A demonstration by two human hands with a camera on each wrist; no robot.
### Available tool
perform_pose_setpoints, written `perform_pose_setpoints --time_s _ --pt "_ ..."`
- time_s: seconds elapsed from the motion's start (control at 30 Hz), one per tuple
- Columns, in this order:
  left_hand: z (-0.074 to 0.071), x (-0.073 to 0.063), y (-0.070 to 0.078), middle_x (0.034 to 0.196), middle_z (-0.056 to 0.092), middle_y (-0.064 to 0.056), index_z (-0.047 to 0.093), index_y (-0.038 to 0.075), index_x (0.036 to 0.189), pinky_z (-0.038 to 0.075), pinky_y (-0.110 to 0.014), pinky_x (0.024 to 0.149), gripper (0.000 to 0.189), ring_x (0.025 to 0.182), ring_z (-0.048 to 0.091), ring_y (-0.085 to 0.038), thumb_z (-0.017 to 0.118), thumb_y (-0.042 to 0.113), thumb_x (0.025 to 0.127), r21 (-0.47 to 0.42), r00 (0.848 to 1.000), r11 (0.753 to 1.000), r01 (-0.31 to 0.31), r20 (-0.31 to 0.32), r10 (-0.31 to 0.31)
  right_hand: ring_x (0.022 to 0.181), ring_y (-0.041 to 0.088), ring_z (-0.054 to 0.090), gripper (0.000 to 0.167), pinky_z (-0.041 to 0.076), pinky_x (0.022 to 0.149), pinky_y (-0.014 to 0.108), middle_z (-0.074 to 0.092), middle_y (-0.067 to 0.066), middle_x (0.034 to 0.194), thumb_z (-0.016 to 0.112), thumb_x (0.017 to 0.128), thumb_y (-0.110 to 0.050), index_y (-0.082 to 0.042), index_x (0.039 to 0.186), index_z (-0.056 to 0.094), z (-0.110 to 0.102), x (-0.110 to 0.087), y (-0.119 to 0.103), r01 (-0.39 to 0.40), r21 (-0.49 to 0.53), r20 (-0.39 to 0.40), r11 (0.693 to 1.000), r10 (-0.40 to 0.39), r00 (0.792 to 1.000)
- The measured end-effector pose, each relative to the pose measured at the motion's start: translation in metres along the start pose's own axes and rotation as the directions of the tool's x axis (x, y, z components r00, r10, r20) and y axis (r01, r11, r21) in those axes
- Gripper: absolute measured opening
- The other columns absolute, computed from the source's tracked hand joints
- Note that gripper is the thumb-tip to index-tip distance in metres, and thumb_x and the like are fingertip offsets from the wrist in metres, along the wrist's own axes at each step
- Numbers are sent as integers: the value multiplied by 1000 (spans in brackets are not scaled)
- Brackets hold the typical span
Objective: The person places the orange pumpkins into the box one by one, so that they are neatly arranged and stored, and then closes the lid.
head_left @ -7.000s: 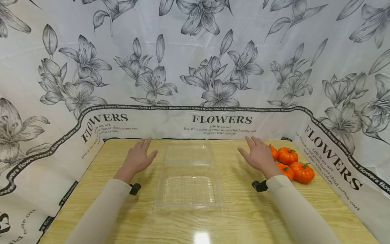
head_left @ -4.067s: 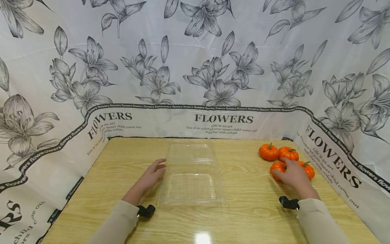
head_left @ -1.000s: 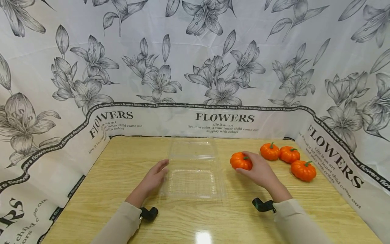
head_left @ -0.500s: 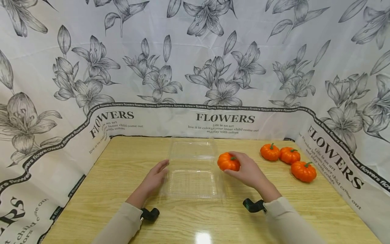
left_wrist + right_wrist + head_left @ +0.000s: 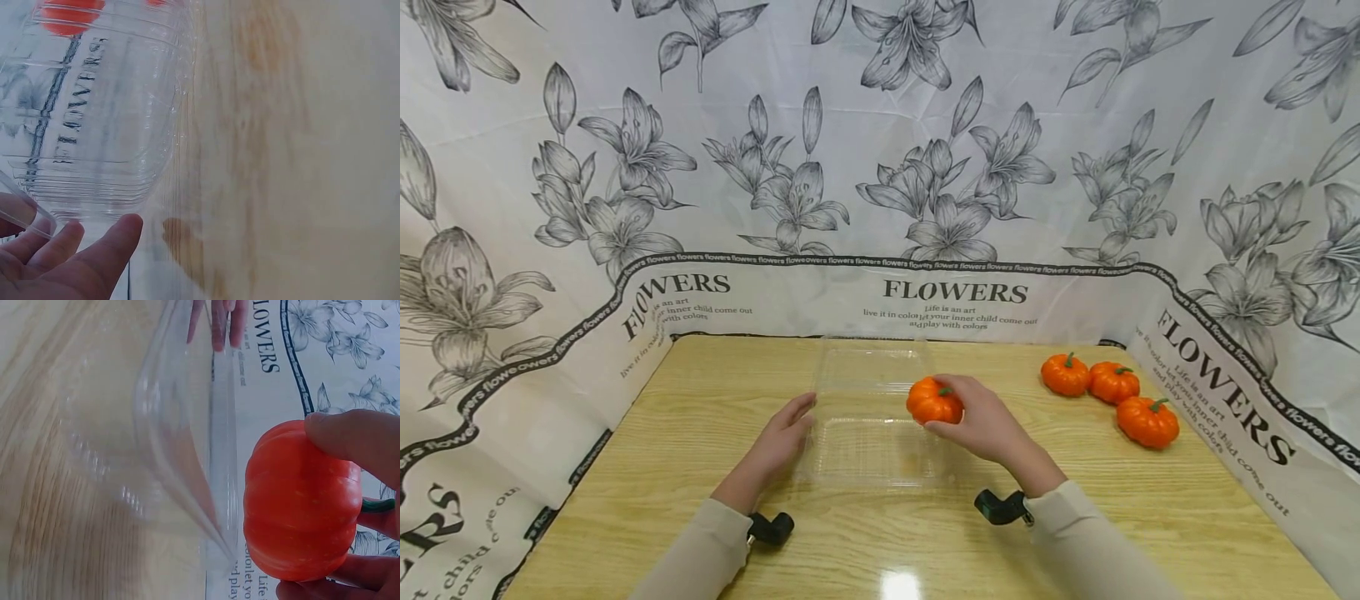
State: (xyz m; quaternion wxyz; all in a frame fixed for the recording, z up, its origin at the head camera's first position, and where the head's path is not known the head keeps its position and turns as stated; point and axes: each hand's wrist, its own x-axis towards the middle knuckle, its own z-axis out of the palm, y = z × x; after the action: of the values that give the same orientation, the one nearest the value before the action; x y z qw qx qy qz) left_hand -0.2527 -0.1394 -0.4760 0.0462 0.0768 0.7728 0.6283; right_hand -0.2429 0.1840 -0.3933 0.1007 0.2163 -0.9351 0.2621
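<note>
My right hand [image 5: 988,423] grips a small orange pumpkin [image 5: 931,402] with a green stem, thumb on one side and fingers on the other. The pumpkin hangs over the right edge of a clear plastic clamshell container [image 5: 871,454], whose lid [image 5: 874,367] lies folded back toward the wall. In the right wrist view the pumpkin [image 5: 303,503] is beside the container's raised rim. On the container's left side, my left hand [image 5: 781,440] rests with loosely extended fingers. The left wrist view shows its fingertips [image 5: 128,228] at the container wall.
Three more orange pumpkins, one at the back [image 5: 1064,374], one beside it [image 5: 1113,382] and one nearer [image 5: 1147,422], sit at the table's right. Flower-printed white cloth [image 5: 790,300] walls in the wooden table [image 5: 715,375] at the back and sides.
My right hand took one pumpkin from the group at the right and carried it left to the container. My left hand moved to the container's left side and has stayed there.
</note>
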Motion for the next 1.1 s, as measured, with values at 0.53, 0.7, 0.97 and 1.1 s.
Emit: perform_pose_setpoints --time_s 0.53,0.7,0.97,1.1 --pt "0 -1 0 158 29 -17 29 7 152 28 -55 114 49 146 23 -35 38 13 105 -14 1000 1000 6 1 -6 115 28 58 67 49 94 47 59 10 132 79 78 -37 -13 136 54 19 6 -27 38 32 41 999 -40 998" --pt "0 -1 1 158 28 -17 28 7 152 28 -56 114 48 146 23 -36 38 13 105 -16 1000 1000 7 7 -7 114 25 58 67 49 94 44 59 7 132 80 78 -36 -14 136 54 26 8 -31 47 49 56 998 -50 997" --pt "0 -1 1 158 29 -16 30 8 152 29 -56 114 48 146 24 -36 39 12 105 -21 1000 1000 9 3 -9 115 24 57 67 49 94 41 58 6 133 80 78 -37 -16 136 54 38 11 -37 61 64 86 996 -67 994" --pt "0 -1 2 158 29 -16 30 9 152 29 -56 114 48 146 24 -36 39 13 105 -16 1000 1000 9 4 -9 116 26 56 66 48 95 43 58 6 134 80 78 -37 -17 136 54 44 11 -42 45 73 110 996 -53 993"
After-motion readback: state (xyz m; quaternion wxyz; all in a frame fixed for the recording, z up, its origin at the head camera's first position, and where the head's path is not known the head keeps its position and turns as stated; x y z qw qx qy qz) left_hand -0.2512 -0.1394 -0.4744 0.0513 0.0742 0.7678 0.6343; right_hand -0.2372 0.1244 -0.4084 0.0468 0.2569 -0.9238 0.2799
